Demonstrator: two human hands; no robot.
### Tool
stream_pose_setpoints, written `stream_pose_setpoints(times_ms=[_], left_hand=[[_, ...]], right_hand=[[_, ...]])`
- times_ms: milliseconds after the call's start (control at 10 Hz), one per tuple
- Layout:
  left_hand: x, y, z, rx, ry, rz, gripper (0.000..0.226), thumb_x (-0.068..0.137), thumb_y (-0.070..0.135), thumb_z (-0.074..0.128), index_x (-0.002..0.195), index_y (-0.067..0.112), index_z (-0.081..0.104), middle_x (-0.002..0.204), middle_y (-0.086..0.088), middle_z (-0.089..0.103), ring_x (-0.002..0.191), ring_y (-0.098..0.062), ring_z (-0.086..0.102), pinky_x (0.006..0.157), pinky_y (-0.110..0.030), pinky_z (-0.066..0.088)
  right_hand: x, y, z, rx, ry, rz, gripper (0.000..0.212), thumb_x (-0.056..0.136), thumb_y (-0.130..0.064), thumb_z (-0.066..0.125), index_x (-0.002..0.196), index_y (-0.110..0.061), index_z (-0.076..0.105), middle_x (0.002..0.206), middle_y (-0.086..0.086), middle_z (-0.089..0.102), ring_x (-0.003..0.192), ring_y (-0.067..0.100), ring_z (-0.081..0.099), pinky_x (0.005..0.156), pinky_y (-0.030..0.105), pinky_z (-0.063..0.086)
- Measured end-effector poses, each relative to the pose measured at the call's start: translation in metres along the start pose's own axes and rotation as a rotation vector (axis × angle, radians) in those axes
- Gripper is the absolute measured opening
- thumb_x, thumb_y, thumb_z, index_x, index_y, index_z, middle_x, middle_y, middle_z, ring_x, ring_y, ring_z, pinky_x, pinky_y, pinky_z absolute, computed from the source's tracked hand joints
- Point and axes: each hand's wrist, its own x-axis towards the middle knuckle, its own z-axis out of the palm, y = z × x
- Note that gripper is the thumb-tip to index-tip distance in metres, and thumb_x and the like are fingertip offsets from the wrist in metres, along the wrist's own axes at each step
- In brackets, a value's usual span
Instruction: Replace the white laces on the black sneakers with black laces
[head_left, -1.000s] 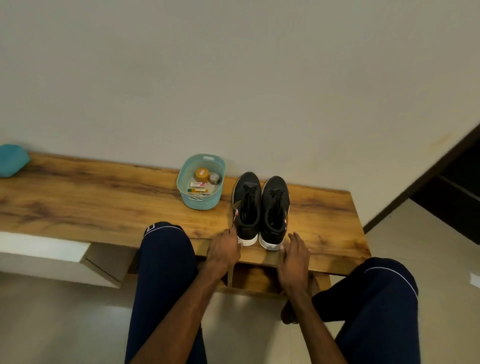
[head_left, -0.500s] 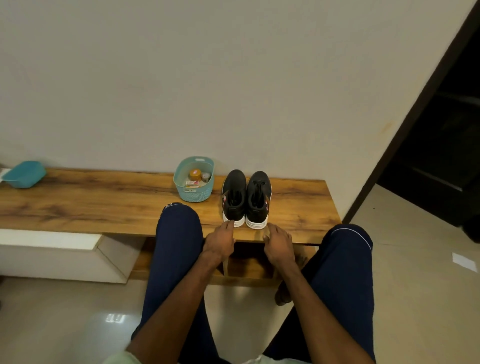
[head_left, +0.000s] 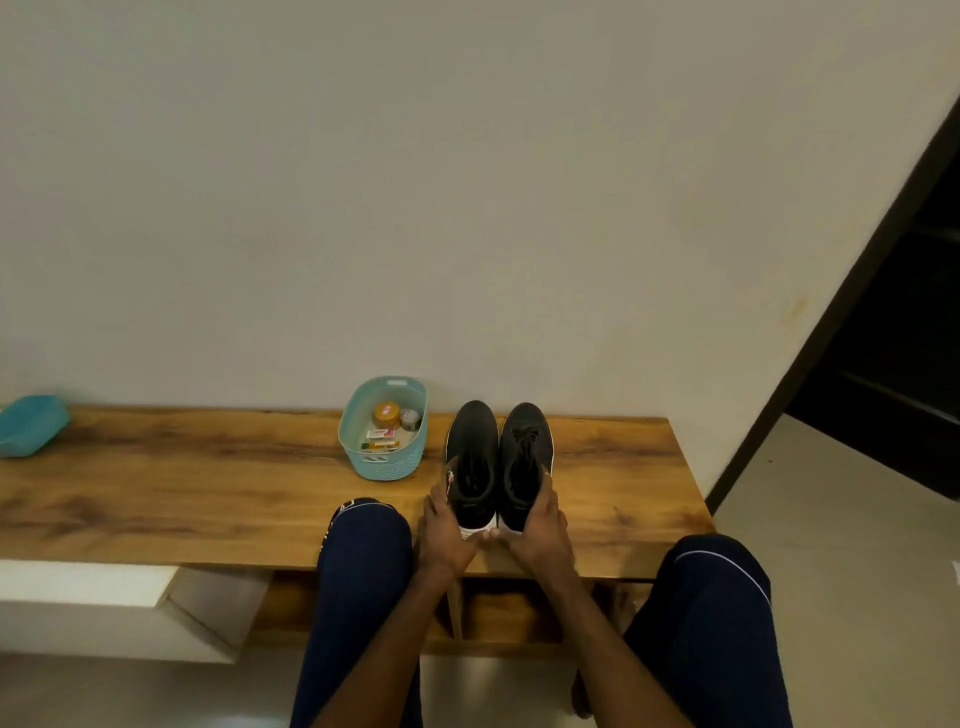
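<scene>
Teal tub (head_left: 31, 423) at far left, on the end of the wooden table (head_left: 208, 483), against the pale wall (head_left: 467, 182). Below that end, a white block (head_left: 83, 582) under the tabletop. Further right, toward the back of the table and close to the wall, a teal basket (head_left: 387, 465); inside, an orange-lidded jar (head_left: 386, 414), a small round tin (head_left: 410, 419) beside it, and flat boxes (head_left: 381, 439) in front of both. Just right of the basket and apart from it, the left sneaker (head_left: 471, 441) and right sneaker (head_left: 525, 447), both black, side by side and touching, toes to the wall, heels toward the front edge. On the left one, white sole showing at the heel, a spot of red on the outer side, lacing too dark to make out. On the right one, black laces (head_left: 525, 435) across the tongue. Round the first heel, the left hand (head_left: 441, 535), fingers along the outer side, thumb at the back by the white sole. Clamped likewise on the second heel, the right hand (head_left: 540, 525), fingers up the outer side. Thumbs nearly meeting between the two heels. Resting on the table or just lifted: hard to tell. Bare forearms reaching in from below. In dark blue trousers, a left knee (head_left: 363, 551) in front of the table's edge and a right knee (head_left: 722, 587) near its right end. Under the table, an open shelf (head_left: 509, 608). At far right, a dark doorway (head_left: 893, 338) and pale floor (head_left: 831, 519).
</scene>
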Motion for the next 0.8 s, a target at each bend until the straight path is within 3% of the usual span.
stream_pose_setpoints(times_ms=[200, 400, 600, 800], left_hand=[[0.039, 0.007, 0.016, -0.106, 0.01, 0.09, 0.094, 0.087, 0.036, 0.072, 0.156, 0.016, 0.01, 0.155, -0.004, 0.034, 0.138, -0.024, 0.041, 0.107, -0.042, 0.045], [0.045, 0.007, 0.017, 0.042, -0.049, 0.064, 0.093, 0.092, 0.035, 0.065, 0.157, 0.011, 0.003, 0.16, -0.009, 0.024, 0.139, -0.028, 0.041, 0.107, -0.044, 0.046], [0.037, 0.018, -0.013, 0.296, -0.074, 0.171, 0.091, 0.095, 0.047, 0.057, 0.157, 0.01, 0.002, 0.165, -0.008, 0.008, 0.148, -0.027, 0.023, 0.113, -0.044, 0.038], [0.012, 0.05, -0.053, 0.417, 0.001, 0.249, 0.08, 0.097, 0.037, 0.056, 0.155, 0.007, 0.01, 0.161, -0.012, 0.023, 0.144, -0.03, 0.032, 0.111, -0.048, 0.039]], right_hand=[[0.037, 0.016, 0.009, -0.043, -0.007, -0.049, 0.098, 0.089, -0.043, 0.068, 0.157, -0.015, 0.003, 0.16, 0.011, 0.017, 0.14, 0.032, 0.038, 0.106, 0.048, 0.046], [0.045, 0.025, 0.008, -0.072, -0.014, -0.028, 0.089, 0.091, -0.036, 0.064, 0.157, -0.014, 0.008, 0.159, 0.01, 0.02, 0.138, 0.033, 0.04, 0.108, 0.046, 0.044], [0.033, 0.012, -0.007, -0.196, -0.034, -0.015, 0.091, 0.093, -0.044, 0.061, 0.157, -0.01, 0.005, 0.161, 0.011, 0.015, 0.144, 0.033, 0.026, 0.114, 0.046, 0.036], [0.008, -0.017, -0.039, -0.329, 0.0, -0.093, 0.081, 0.096, -0.045, 0.058, 0.155, -0.009, 0.017, 0.161, 0.014, 0.022, 0.146, 0.034, 0.022, 0.116, 0.048, 0.033]])
